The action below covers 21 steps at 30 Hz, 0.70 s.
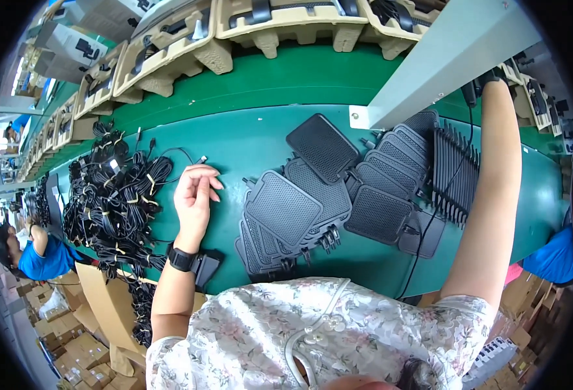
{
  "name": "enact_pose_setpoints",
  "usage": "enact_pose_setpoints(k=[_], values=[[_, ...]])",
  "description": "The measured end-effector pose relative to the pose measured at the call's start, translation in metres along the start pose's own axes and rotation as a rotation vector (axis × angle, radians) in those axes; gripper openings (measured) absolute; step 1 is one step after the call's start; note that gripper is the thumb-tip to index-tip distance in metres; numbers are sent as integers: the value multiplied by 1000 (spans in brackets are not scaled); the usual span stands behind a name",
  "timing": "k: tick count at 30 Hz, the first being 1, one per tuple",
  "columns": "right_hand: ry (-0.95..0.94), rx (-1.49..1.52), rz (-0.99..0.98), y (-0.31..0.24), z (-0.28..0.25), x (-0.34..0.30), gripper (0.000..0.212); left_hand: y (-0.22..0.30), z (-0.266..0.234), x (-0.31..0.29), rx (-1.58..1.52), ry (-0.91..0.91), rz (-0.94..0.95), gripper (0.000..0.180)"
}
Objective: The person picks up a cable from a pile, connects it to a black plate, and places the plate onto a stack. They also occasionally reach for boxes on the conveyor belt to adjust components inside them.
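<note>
My left hand hovers over the green table, fingers loosely curled and apart, holding nothing. It sits between a heap of black tied cable bundles on its left and a spread of black mesh-faced square panels on its right. A thin cable end lies by its fingertips. A black watch is on that wrist. My right hand reaches far up right beside a grey beam, closed on a black plug whose cable hangs down toward me.
Moulded pulp trays with black parts line the green conveyor at the back. A row of black finned pieces stands right of the panels. Cardboard boxes fill the lower left. People in blue work at the left and right.
</note>
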State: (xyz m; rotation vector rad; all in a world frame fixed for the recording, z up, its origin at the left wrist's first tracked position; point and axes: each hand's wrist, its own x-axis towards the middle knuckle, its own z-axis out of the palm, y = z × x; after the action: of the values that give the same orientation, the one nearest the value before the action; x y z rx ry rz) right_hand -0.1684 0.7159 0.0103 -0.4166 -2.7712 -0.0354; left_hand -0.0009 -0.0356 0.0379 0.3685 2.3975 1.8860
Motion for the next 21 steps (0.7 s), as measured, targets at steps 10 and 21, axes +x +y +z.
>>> enact_pose_setpoints(k=[10, 21], values=[[65, -562, -123, -166, -118, -65, 22, 46, 57, 40, 589, -185, 188, 40], [617, 65, -332, -294, -232, -210, 18, 53, 88, 52, 300, -275, 53, 24]])
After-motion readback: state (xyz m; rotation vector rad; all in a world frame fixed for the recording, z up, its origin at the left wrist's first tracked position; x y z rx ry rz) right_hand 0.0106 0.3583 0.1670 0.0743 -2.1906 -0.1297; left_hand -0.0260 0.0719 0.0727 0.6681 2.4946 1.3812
